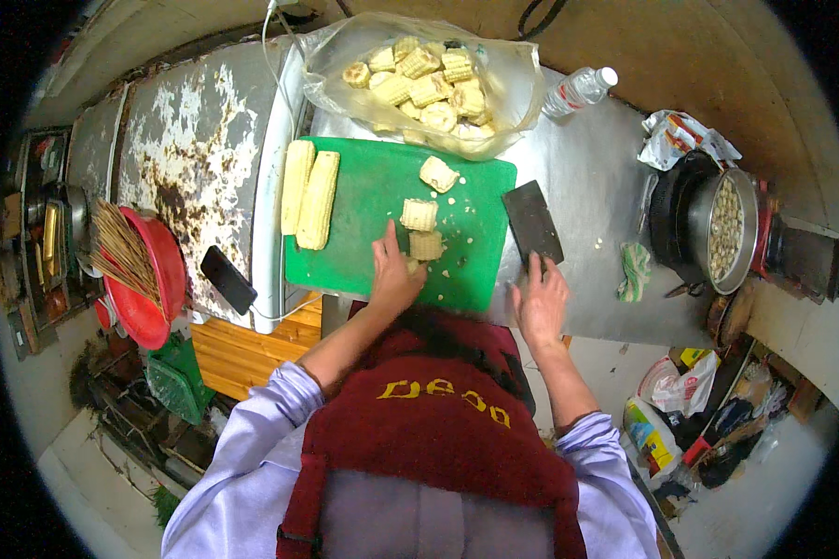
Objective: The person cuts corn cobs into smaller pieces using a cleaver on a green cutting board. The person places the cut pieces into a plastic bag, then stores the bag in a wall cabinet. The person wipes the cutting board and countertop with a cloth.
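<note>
My left hand is at the lower middle of a green cutting board, its fingers at a piece of corn; whether it grips a piece is unclear. Two more cut pieces lie above it, with loose kernels around. Two whole peeled cobs lie side by side at the board's left. My right hand is at the near end of a cleaver, whose dark blade lies over the board's right edge; its handle is mostly hidden by my fingers.
A clear plastic bag of cut corn stands behind the board, beside a plastic bottle. At right are a cloth and a metal pan of small pale pieces. Left are a phone with a cable and a red basin of sticks.
</note>
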Demonstrator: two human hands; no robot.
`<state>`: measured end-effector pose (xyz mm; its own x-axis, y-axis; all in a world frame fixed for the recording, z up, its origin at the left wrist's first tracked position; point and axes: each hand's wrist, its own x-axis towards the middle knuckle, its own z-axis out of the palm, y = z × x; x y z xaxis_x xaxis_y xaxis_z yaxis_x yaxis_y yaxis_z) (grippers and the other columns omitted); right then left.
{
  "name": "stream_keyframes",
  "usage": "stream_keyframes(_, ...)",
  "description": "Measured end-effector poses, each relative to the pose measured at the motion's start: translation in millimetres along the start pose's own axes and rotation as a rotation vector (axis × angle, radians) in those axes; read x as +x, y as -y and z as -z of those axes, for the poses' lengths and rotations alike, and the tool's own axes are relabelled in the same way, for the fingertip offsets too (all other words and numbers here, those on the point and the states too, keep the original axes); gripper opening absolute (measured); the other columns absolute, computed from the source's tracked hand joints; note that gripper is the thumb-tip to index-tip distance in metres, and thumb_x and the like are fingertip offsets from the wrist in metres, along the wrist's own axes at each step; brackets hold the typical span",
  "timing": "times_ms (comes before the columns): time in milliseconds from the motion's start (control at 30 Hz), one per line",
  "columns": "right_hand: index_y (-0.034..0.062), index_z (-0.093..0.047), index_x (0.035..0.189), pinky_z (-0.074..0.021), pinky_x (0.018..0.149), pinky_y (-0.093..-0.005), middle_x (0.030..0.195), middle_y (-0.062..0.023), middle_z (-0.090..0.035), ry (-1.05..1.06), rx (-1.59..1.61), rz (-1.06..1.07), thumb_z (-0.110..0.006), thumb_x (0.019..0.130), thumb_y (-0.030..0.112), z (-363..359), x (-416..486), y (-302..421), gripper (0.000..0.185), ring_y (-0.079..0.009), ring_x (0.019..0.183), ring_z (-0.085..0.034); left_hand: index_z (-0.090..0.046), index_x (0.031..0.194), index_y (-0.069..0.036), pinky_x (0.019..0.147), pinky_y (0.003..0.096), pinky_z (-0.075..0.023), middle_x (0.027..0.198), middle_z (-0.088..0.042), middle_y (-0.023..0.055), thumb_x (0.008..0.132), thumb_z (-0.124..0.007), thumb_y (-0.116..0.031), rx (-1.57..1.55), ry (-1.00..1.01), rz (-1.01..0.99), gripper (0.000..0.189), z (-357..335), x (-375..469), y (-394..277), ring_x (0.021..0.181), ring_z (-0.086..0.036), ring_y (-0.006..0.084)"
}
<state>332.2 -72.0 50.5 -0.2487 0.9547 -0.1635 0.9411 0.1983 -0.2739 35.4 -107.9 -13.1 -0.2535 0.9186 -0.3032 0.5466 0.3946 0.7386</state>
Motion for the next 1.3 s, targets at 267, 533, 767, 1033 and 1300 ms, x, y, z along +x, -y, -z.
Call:
stream_keyframes(267, 0.0232, -0.051, 0.158, -0.0408, 0.118, -0.0611, 0.169, -0.0276, -0.027, 0.165, 0.116, 0.337, -0.09, 0.08, 0.021, 9.7, 146.6, 131.4, 0.086, -0.0497, 0.154, -0.034, -0.042, 0.158, -0.01, 0.107, 0.0507, -0.0506, 0.139, -0.044, 0.0236, 0.082, -0.088, -0.011, 0.152, 0.054, -0.111, 0.09, 34.8, 6.3, -8.5, 0.127, -0.052, 0.0453)
stream_keyframes(533, 0.0205, -0.063, 0.144, -0.0437, 0.118, -0.0567, 0.164, -0.0295, -0.032, 0.297, 0.133, 0.382, -0.091, 0.079, 0.026, -8.9, 172.5, 148.1, 0.071, -0.0495, 0.151, -0.036, -0.048, 0.148, -0.009, 0.1, 0.0505, -0.0562, 0.14, -0.049, 0.0216, 0.083, -0.09, -0.035, 0.171, -0.017, -0.086, 0.082, 5.9, 1.9, -13.9, 0.129, -0.055, 0.0426)
stream_keyframes(767, 0.0163, -0.064, 0.142, -0.0515, 0.112, -0.0491, 0.148, -0.0291, -0.044, 0.16, 0.528, 0.085, -0.088, 0.082, 0.013, -18.8, 137.0, 150.8, 0.065, -0.0459, 0.136, -0.052, -0.05, 0.141, -0.006, 0.097, 0.0513, -0.057, 0.132, -0.052, 0.0209, 0.084, -0.082, -0.021, 0.053, 0.025, -0.198, 0.067, 9.5, 6.8, 5.2, 0.12, -0.059, 0.0439)
stream_keyframes(1033, 0.0059, -0.055, 0.15, -0.0562, 0.107, -0.0407, 0.146, -0.016, -0.053, -0.05, 0.989, 0.148, -0.085, 0.09, 0.014, 119.3, 149.6, 188.7, 0.067, -0.0261, 0.132, -0.061, -0.056, 0.141, -0.002, 0.097, 0.0418, -0.0532, 0.121, -0.06, 0.0186, 0.092, -0.08, -0.022, -0.234, 0.082, -0.272, 0.058, 154.6, 54.5, -99.3, 0.109, -0.064, 0.0308)
stream_keyframes(1300, 0.0072, -0.053, 0.155, -0.0495, 0.114, -0.046, 0.156, -0.0362, -0.047, -0.088, 0.529, -0.217, -0.081, 0.092, 0.035, 106.3, 312.5, 176.3, 0.074, -0.0439, 0.134, -0.061, -0.046, 0.156, 0.002, 0.088, 0.036, -0.0617, 0.135, -0.067, 0.0197, 0.096, -0.077, -0.045, -0.791, 0.584, 0.262, 0.082, 189.0, 265.9, -180.9, 0.119, -0.069, 0.0247)
